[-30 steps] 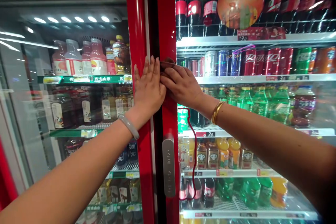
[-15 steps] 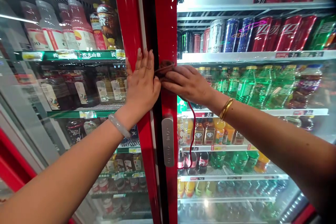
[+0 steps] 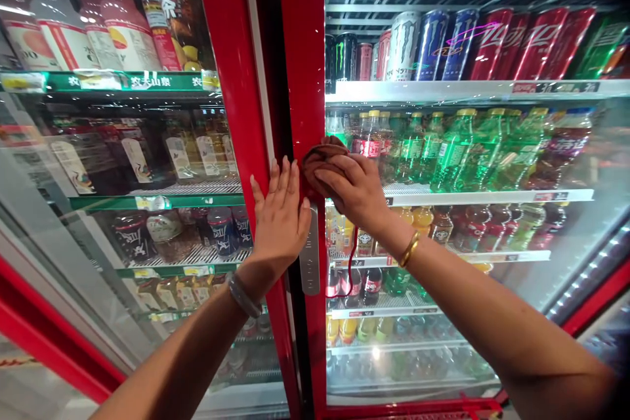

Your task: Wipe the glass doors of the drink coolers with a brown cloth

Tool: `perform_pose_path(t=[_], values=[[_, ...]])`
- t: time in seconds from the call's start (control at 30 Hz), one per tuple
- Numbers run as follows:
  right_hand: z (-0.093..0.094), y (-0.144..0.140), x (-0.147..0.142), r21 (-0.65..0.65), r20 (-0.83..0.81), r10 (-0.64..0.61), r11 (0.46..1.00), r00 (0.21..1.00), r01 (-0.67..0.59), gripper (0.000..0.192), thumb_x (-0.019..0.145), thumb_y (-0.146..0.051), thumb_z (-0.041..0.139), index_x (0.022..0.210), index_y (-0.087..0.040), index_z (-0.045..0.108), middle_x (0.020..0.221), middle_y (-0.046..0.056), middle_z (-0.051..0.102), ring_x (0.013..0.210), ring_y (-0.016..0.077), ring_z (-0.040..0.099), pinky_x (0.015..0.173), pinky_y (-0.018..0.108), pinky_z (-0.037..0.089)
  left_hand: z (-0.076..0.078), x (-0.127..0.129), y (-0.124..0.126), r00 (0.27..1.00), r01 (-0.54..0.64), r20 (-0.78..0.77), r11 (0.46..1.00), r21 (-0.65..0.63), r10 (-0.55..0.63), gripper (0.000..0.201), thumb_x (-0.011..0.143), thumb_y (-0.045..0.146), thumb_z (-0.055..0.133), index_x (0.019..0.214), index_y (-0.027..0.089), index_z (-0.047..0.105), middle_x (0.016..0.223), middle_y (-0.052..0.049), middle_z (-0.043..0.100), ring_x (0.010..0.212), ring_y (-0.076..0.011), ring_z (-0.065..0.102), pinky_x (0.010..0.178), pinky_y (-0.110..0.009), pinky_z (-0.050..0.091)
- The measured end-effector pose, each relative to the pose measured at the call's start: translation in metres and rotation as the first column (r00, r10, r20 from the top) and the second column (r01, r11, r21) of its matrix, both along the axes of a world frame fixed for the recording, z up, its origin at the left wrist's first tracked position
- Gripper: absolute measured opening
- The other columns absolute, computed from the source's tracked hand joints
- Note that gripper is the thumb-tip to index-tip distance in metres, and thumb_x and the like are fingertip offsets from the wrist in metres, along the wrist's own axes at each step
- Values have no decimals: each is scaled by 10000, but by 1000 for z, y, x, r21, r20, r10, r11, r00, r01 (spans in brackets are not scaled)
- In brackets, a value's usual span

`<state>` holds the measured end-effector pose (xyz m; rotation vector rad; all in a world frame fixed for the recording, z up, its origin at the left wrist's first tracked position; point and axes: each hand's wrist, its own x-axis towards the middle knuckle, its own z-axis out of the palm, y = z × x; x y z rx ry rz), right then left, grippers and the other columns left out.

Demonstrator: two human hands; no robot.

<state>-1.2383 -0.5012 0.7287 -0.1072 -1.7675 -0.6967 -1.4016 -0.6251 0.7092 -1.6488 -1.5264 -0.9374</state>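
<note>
two red cooler doors [image 3: 300, 46] — stocked shelves [image 3: 457, 90], cloth [image 3: 317, 161]

Right fridge: white wire shelf [image 3: 472, 90] carries cans [image 3: 492, 42], red, blue, silver, black. Shelf below [image 3: 492, 196] carries green bottles [image 3: 457, 147]. Lower shelf [image 3: 497, 255] carries orange and brown bottles. Left fridge: green-edged shelf [image 3: 113, 81] carries pink-labelled bottles [image 3: 115, 16]; shelf under it [image 3: 157, 199] carries dark bottles.
</note>
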Motion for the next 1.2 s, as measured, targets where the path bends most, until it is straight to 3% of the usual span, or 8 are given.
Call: perform_pose_path(t=[0.1, 0.2, 0.4, 0.6, 0.73, 0.83, 1.03, 1.2], values=[[-35, -25, -8, -121, -22, 136, 983, 991, -137, 268, 969, -265, 666, 1237, -256, 687, 1250, 82, 661, 1162, 220, 611, 1013, 410, 546, -24, 2, -4, 999, -39, -6, 999, -11, 39, 768, 1003, 207, 390, 1696, 165, 59, 1749, -136, 199, 1641, -298, 107, 1318, -642, -51], [-66, -42, -11, -168, -75, 160, 971, 984, -170, 256, 933, -238, 706, 1188, -257, 714, 1254, 99, 642, 1243, 255, 582, 1063, 448, 557, -41, 3, -11, 995, -85, -44, 996, 29, 86, 800, 996, 171, 388, 1697, 187, 4, 1735, -135, 231, 1635, -284, 133, 1325, -633, -39], [-90, -46, -7, -116, -133, 67, 990, 989, -82, 249, 921, -187, 719, 1104, -355, 743, 1200, 46, 679, 1202, 240, 606, 997, 428, 596, -65, 7, -27, 993, -70, -97, 997, 9, 71, 796, 1001, 186, 409, 1695, 157, 21, 1724, -166, 230, 1629, -309, 142, 1317, -650, -25], [-131, -58, -1, -98, 94, 95, 991, 991, -86, 208, 915, -199, 730, 1050, -352, 771, 1113, 10, 716, 1051, 213, 647, 878, 368, 622, -117, 5, -40, 997, -58, -53, 992, -109, 52, 829, 1006, 231, 476, 1691, 121, 23, 1716, -207, 254, 1628, -326, 160, 1327, -620, 52], [-150, -57, 0, -215, 1, 68, 974, 998, -66, 272, 904, -170, 734, 1106, -351, 757, 1185, 43, 698, 1174, 250, 625, 980, 451, 613, -129, 7, -45, 997, -72, -42, 984, -165, 66, 806, 1003, 211, 468, 1691, 119, 58, 1716, -200, 265, 1631, -314, 152, 1331, -590, 85], [-176, -64, -3, -299, -8, 60, 952, 998, -60, 315, 910, -169, 723, 1158, -361, 741, 1259, 63, 677, 1258, 264, 598, 1039, 484, 594, -138, 9, -47, 998, -51, -51, 988, -148, 44, 829, 991, 230, 488, 1688, 97, 60, 1716, -212, 246, 1637, -309, 94, 1334, -580, 39], [-238, -85, -1, -411, 48, 67, 911, 997, -41, 187, 925, -177, 701, 1038, -313, 760, 1142, 57, 693, 1131, 222, 654, 972, 420, 626, -200, 5, -52, 995, 19, -91, 978, -210, -39, 885, 963, 244, 568, 1688, 114, 78, 1656, -226, 353, 1605, -298, 213, 1340, -558, 93], [-259, -93, -5, -513, 23, 20, 859, 1000, -5, 202, 911, -206, 726, 1072, -323, 762, 1176, 70, 652, 1206, 259, 612, 1018, 475, 590, -221, 0, -48, 997, 40, -62, 983, -177, -51, 906, 972, 237, 562, 1691, 135, 20, 1675, -236, 301, 1602, -328, 186, 1330, -616, 124]])
